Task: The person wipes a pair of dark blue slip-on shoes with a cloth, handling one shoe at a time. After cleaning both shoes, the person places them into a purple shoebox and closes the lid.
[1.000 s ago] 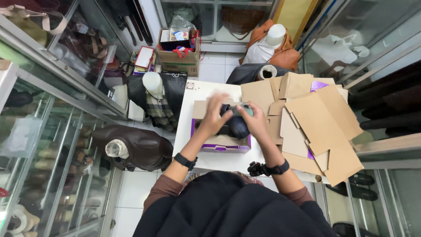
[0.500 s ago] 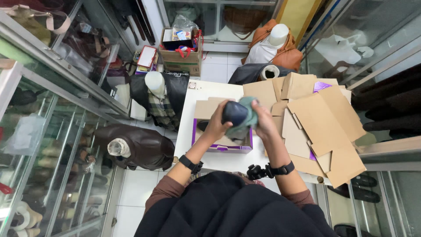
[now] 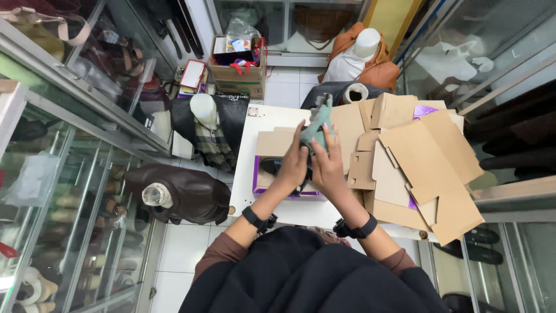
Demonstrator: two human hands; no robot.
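Both hands, left hand [image 3: 292,165] and right hand [image 3: 329,168], are closing around a grey-green cloth [image 3: 317,124] (soft, light, probably limp). It is hanging over the open box [image 3: 272,145], best gripped by its bunched middle.

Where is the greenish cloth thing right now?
In the head view, the greenish cloth is held up by both hands, left hand and right hand, above the open box.

Matt brown flat-packed cardboard sheets [image 3: 423,156] cover a smooth white table [image 3: 246,156]; the soft grey-green wrapper [image 3: 317,124] looks like cloth, perhaps paper.
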